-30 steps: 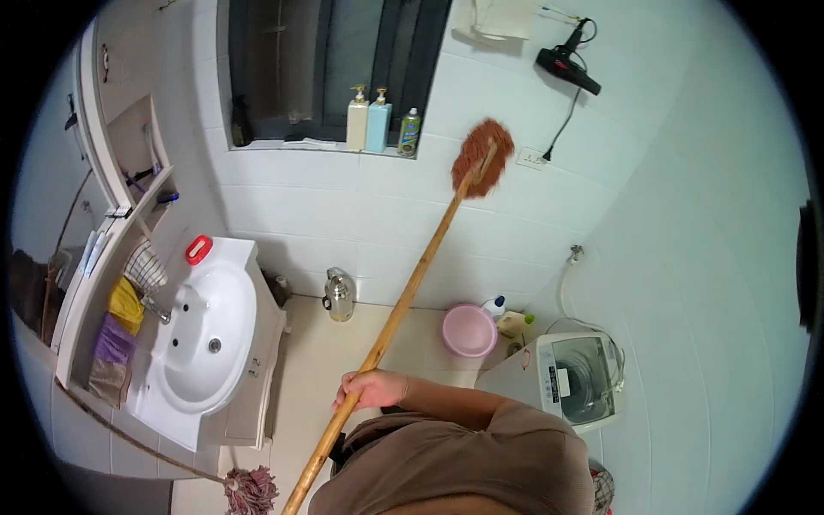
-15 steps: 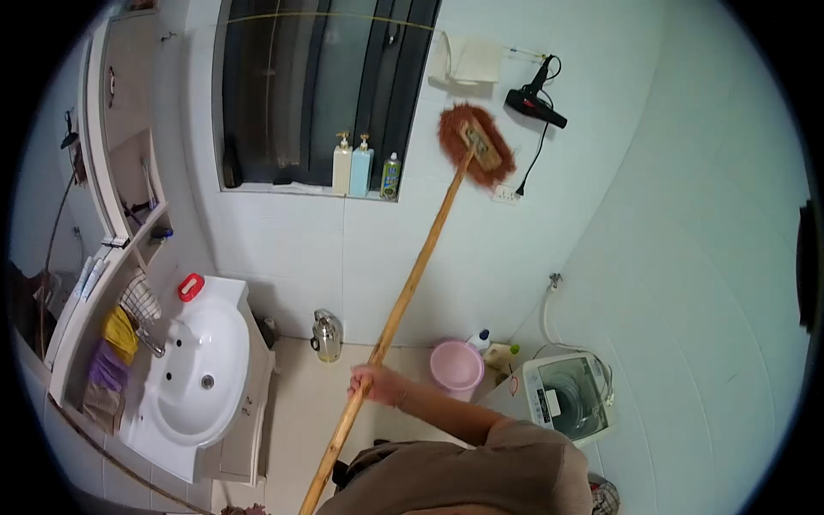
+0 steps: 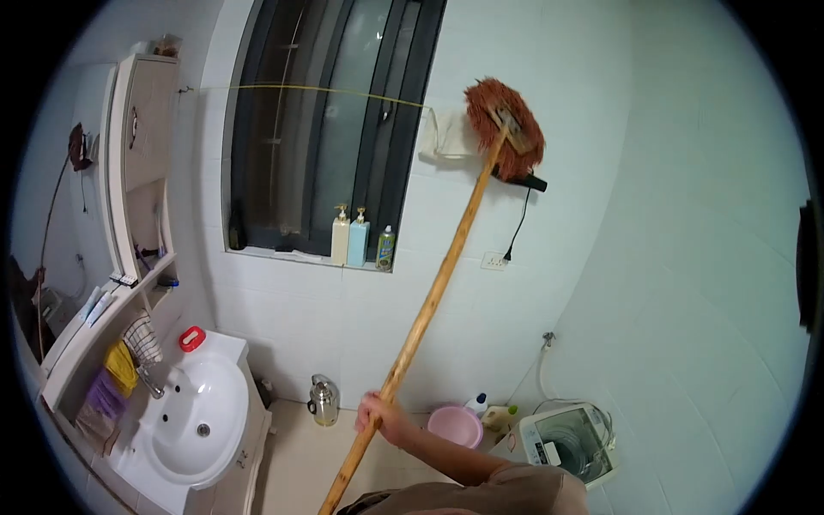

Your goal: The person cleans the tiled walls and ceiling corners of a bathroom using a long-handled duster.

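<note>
My right hand (image 3: 384, 417) is wrapped round the lower part of a long wooden mop pole (image 3: 429, 311). The pole slants up and to the right to a reddish-brown mop head (image 3: 530, 129), raised high at the white tiled wall. The mop head covers much of a black hair dryer (image 3: 537, 183) and is beside a white towel (image 3: 451, 136). Whether it touches the wall, I cannot tell. My left hand is out of view, and the pole's lower end runs out of the frame at the bottom.
Bottles (image 3: 359, 240) stand on the window sill. A washbasin (image 3: 199, 412) and mirror cabinet (image 3: 148, 129) are at left. On the floor are a metal flask (image 3: 324, 401) and a pink basin (image 3: 456, 426), with a washing machine (image 3: 571, 446) at right. A yellow line (image 3: 318, 88) crosses the window.
The mop head has moved up the wall from beside the window's lower corner, past the socket, to overlap the hair dryer. The view has tilted upward. My right hand still grips the pole.
</note>
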Demonstrator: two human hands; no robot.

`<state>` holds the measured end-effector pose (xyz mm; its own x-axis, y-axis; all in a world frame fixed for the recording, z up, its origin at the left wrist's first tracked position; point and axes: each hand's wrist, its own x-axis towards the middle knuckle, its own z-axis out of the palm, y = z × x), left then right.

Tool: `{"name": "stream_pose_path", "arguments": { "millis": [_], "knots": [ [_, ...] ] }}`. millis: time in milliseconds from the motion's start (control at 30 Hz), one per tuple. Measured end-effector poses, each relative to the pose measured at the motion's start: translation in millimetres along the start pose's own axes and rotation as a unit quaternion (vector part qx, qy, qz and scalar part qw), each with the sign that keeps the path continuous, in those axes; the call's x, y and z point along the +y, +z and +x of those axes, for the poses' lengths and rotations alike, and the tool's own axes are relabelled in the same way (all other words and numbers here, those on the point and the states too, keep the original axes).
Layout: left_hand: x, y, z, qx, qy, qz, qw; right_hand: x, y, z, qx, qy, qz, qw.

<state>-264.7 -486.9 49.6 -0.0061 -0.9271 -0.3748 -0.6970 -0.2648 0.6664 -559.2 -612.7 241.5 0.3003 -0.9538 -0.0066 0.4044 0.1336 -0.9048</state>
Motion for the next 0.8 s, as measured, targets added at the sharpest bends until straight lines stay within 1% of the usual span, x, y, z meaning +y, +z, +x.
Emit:
{"name": "stream_pose_path", "arguments": {
  "millis": [67,100,133,200,267,333,400,433,533,600,633,667,733,767,800],
  "knots": [
    [40,0,16,-0.026,0.051,-0.022,0.998,-15,2,19,0.087,-0.102,-0.01,0.991],
    [58,1,22,-0.041,0.073,-0.032,0.996,-18,7,25,0.124,-0.122,-0.016,0.985],
    [77,2,28,-0.057,0.094,-0.041,0.993,-15,6,31,0.121,-0.131,-0.022,0.984],
    [109,9,36,-0.089,0.125,-0.055,0.987,6,0,38,0.133,-0.184,-0.095,0.969],
    [134,18,43,-0.122,0.144,-0.064,0.98,38,-12,37,0.055,-0.167,-0.13,0.976],
    [154,27,48,-0.154,0.153,-0.066,0.974,73,-2,23,0.075,-0.165,-0.131,0.975],
    [167,37,50,-0.182,0.156,-0.066,0.968,106,-1,5,0.063,-0.037,-0.14,0.987],
    [171,39,51,-0.194,0.156,-0.061,0.967,119,-11,6,0.063,-0.042,-0.139,0.987],
    [178,44,53,-0.222,0.154,-0.053,0.961,155,-56,11,-0.029,0.034,-0.113,0.993],
    [178,45,54,-0.236,0.149,-0.043,0.959,165,-75,15,-0.092,0.083,-0.095,0.988],
    [176,43,55,-0.24,0.145,-0.038,0.959,150,-65,14,-0.091,0.085,-0.093,0.988],
    [175,39,58,-0.239,0.141,-0.029,0.96,124,-51,16,-0.072,0.051,-0.067,0.994],
    [175,17,67,-0.198,0.134,0.009,0.971,109,-46,19,-0.049,0.018,-0.039,0.998],
    [175,-5,72,-0.13,0.145,0.043,0.98,113,-50,22,-0.058,0.032,-0.035,0.997],
    [187,-40,73,0.0,0.241,0.056,0.969,116,-54,22,-0.068,0.048,-0.032,0.996]
  ]
}}
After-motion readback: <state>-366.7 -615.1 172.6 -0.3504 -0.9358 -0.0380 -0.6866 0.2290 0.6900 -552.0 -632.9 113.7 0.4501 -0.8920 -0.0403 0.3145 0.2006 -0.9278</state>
